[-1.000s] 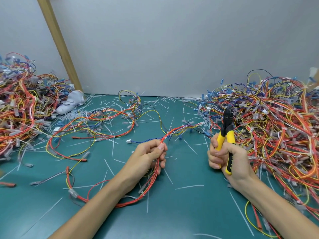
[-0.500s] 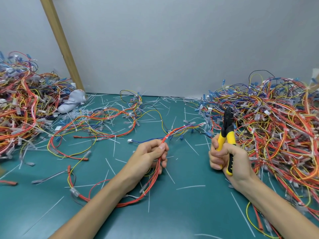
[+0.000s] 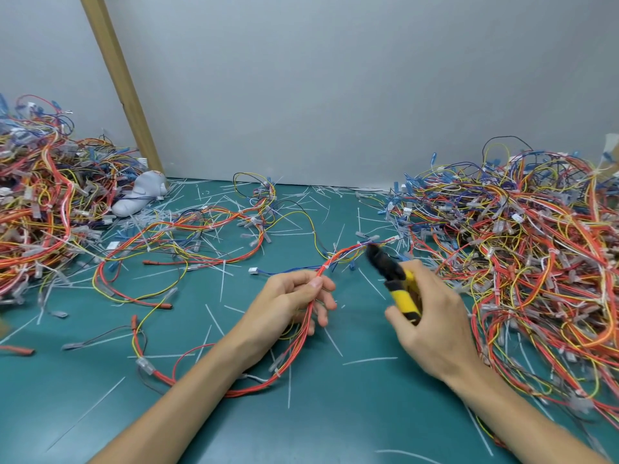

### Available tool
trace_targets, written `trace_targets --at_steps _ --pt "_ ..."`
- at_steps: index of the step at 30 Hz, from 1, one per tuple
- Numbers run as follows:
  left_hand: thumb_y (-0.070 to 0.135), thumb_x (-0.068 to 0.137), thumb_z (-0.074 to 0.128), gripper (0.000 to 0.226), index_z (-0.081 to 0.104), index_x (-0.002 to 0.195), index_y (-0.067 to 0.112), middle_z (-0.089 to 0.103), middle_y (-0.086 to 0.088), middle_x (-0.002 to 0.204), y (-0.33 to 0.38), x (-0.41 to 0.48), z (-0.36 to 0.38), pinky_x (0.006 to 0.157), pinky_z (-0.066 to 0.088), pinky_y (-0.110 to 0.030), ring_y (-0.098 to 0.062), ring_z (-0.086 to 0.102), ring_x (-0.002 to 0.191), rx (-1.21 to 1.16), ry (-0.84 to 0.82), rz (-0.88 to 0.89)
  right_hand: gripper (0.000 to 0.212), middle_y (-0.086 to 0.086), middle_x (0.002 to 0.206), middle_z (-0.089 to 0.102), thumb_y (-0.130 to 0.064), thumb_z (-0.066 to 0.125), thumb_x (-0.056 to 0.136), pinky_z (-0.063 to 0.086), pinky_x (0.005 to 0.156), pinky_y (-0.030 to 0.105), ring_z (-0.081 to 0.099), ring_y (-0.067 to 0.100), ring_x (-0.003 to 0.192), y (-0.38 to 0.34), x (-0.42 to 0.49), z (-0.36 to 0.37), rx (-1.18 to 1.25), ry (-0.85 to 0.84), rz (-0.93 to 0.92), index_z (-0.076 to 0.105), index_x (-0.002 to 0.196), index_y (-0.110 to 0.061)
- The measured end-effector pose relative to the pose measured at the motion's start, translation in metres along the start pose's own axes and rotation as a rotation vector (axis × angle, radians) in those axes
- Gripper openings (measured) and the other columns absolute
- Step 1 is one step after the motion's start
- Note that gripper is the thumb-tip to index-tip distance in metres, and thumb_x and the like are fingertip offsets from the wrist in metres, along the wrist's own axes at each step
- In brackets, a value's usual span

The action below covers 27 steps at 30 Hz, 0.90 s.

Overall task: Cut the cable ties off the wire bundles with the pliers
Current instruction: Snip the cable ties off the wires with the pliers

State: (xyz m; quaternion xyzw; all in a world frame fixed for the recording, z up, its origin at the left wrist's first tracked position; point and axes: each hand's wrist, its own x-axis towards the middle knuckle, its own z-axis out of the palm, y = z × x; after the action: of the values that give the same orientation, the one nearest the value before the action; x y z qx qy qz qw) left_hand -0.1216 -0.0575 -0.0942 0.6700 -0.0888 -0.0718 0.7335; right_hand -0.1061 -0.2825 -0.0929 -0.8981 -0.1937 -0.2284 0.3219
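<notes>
My left hand (image 3: 290, 301) pinches a mostly red wire bundle (image 3: 341, 254) between thumb and forefinger. The bundle runs up and right toward the big pile and loops down under my wrist. My right hand (image 3: 432, 316) grips the yellow-handled pliers (image 3: 398, 286). The black jaws tilt up and left, their tip close to the bundle near a white cable tie (image 3: 363, 243). The pliers are motion-blurred, so whether the jaws touch the tie is unclear.
A large tangled wire pile (image 3: 522, 249) fills the right side. Another pile (image 3: 40, 202) sits at the left. Looser bundles (image 3: 187, 236) lie in the middle on the green mat (image 3: 335, 416), with cut white tie scraps scattered about. A grey glove (image 3: 140, 195) lies by a wooden post (image 3: 120, 78).
My right hand has swung the pliers from upright to tilted left, bringing the jaws toward the held bundle. My left hand keeps its grip.
</notes>
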Motion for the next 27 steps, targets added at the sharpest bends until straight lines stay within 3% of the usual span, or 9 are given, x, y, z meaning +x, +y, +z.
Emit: trace_targets --at_steps 3,5,12,20,27 --pt "0.015 0.101 0.042 0.022 0.061 0.098 0.003 0.068 -0.007 0.079 0.001 -0.0001 0.0006 0.047 0.044 -0.02 -0.016 0.059 0.057 -0.005 -0.008 0.009 0.049 -0.01 0.096 0.054 -0.039 0.058 0.064 0.04 0.07 0.031 0.049 0.017 0.087 -0.0038 0.0015 0.0045 -0.22 -0.018 -0.086 0.055 0.111 -0.025" --pt "0.014 0.101 0.041 0.023 0.061 0.097 0.003 0.069 -0.008 0.079 0.0019 -0.0004 0.0011 0.047 0.044 -0.02 -0.017 0.06 0.057 -0.004 -0.019 0.017 0.055 -0.005 0.1 0.055 -0.036 0.064 0.062 0.041 0.077 0.036 0.051 0.022 0.091 -0.0023 0.0031 0.006 -0.309 -0.038 -0.097 0.057 0.114 -0.022" --pt "0.013 0.102 0.038 0.026 0.061 0.097 0.001 0.069 -0.009 0.078 0.0022 -0.002 0.0042 0.046 0.044 -0.021 -0.018 0.061 0.055 0.025 -0.064 0.028 0.058 -0.002 0.103 0.053 -0.039 0.061 0.06 0.042 0.079 0.039 0.05 0.025 0.093 -0.0002 0.0035 0.0061 -0.401 -0.078 -0.087 0.057 0.116 -0.021" --pt "0.012 0.104 0.037 0.027 0.06 0.098 0.0 0.066 -0.008 0.074 0.0032 -0.003 0.0058 0.046 0.043 -0.02 -0.016 0.061 0.054 0.057 -0.094 0.012 0.051 -0.005 0.094 0.053 -0.034 0.07 0.061 0.042 0.074 0.037 0.051 0.024 0.087 -0.0008 0.0035 0.0071 -0.364 -0.1 -0.101 0.057 0.109 -0.021" --pt "0.011 0.104 0.036 0.026 0.059 0.099 0.0 0.066 -0.004 0.072 0.0052 -0.004 0.0062 0.046 0.043 -0.02 -0.016 0.061 0.054 0.09 -0.117 0.001 0.032 -0.009 0.075 0.054 -0.042 0.057 0.065 0.038 0.053 0.029 0.056 0.022 0.07 -0.0045 0.0008 0.0054 -0.354 -0.136 -0.062 0.055 0.092 -0.025"
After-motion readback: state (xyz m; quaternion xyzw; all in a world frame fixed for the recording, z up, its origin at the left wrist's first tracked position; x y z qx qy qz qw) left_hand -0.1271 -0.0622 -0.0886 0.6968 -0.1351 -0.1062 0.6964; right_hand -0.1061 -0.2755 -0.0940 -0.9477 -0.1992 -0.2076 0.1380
